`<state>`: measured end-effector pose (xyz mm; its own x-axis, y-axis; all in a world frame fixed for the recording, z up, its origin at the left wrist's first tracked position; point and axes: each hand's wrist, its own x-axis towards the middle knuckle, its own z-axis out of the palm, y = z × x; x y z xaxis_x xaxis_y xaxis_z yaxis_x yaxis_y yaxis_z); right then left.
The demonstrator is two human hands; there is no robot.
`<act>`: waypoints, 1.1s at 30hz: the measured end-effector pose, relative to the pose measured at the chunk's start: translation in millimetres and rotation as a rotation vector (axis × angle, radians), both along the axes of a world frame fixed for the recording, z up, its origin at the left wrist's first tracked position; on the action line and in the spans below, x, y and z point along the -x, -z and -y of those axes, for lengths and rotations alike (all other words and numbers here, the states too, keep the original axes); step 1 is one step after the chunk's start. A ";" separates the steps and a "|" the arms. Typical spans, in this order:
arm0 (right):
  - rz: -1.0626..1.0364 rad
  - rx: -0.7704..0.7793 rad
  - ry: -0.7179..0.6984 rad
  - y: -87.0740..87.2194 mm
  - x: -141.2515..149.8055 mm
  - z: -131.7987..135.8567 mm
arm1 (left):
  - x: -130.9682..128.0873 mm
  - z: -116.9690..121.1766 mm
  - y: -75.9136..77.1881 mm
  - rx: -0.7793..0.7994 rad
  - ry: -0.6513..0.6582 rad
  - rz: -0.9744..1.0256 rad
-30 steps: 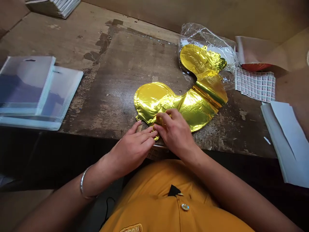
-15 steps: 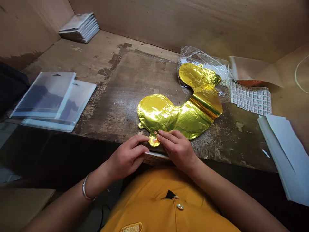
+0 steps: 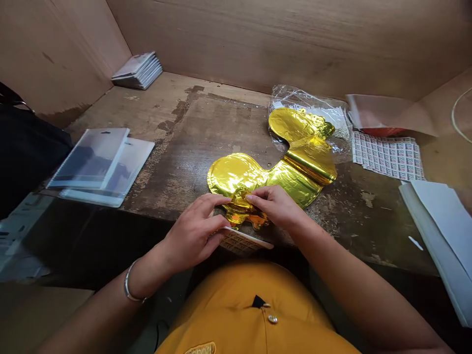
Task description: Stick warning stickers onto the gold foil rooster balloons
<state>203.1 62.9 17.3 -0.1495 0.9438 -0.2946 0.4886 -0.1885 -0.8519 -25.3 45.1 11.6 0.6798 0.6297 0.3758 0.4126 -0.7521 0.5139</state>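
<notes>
A gold foil balloon [image 3: 236, 167], flat and curved in shape, lies at the front of the table. My right hand [image 3: 278, 206] pinches its near end between thumb and fingers, where the foil is folded up and over. The fingertips of my left hand [image 3: 199, 228] touch the left side of that fold. Lower down, the same hand grips a sheet of printed stickers [image 3: 245, 242], which sticks out to the right below the foil at the table edge. The balloon's far end rests on a clear plastic bag [image 3: 306, 96].
Clear plastic sleeves [image 3: 96, 157] lie at the left, near a black bag [image 3: 33, 152]. A stack of packets [image 3: 138, 71] stands in the back left corner. More sticker sheets [image 3: 387, 156] and white paper [image 3: 437, 211] are on the right. Wooden panels [image 3: 276, 44] enclose the table.
The balloon's near end, flat before, is now folded upward by my right hand. More of the sticker sheet shows below the foil. The camera view has shifted a little.
</notes>
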 end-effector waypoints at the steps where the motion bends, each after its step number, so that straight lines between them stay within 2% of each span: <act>1: -0.024 0.018 0.014 0.8 -0.2 -1.2 | -1.5 -0.8 -0.2 0.004 0.010 -0.003; 7: -0.007 -0.031 0.088 3.6 3.7 -2.5 | -9.1 2.9 -6.6 0.040 0.071 -0.009; 10: 0.013 -0.051 0.005 2.5 4.9 -4.9 | -14.2 1.0 -9.3 0.031 0.179 -0.064; 13: 0.020 -0.096 -0.097 2.0 4.6 -8.3 | -20.9 -6.1 -4.1 0.010 0.313 -0.163; 15: 0.043 -0.173 -0.071 1.9 3.9 -8.3 | -24.9 -11.5 2.0 0.007 0.343 -0.199; 17: 0.083 -0.271 0.046 1.1 2.5 -4.0 | -27.4 -15.4 7.0 0.011 0.332 -0.220; 19: 0.147 -0.436 0.153 0.3 -0.2 4.9 | -28.4 -17.0 9.5 0.021 0.313 -0.230; 21: 0.243 -0.609 0.104 1.5 -4.4 17.2 | -28.4 -16.8 9.7 0.029 0.309 -0.218; 23: 0.359 -0.681 -0.081 5.3 -8.8 29.9 | -27.8 -15.7 8.9 0.033 0.311 -0.203; 25: 0.414 -0.643 -0.236 9.6 -12.1 39.5 | -27.0 -14.0 8.2 0.044 0.309 -0.205; 27: 0.389 -0.598 -0.230 10.3 -13.9 42.5 | -25.9 -11.7 8.0 0.061 0.296 -0.221; 30: 0.280 -0.457 -0.106 0.8 -19.1 26.6 | -23.7 -8.0 8.7 0.073 0.271 -0.251; 33: 0.256 -0.393 0.093 -18.1 -42.6 -18.9 | -22.4 -6.6 10.7 0.091 0.286 -0.257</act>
<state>245.7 81.8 35.4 -0.0287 0.9971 0.0711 0.6883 0.0713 -0.7219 -2.9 51.6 0.9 0.8974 0.4241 0.1219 0.3167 -0.8114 0.4913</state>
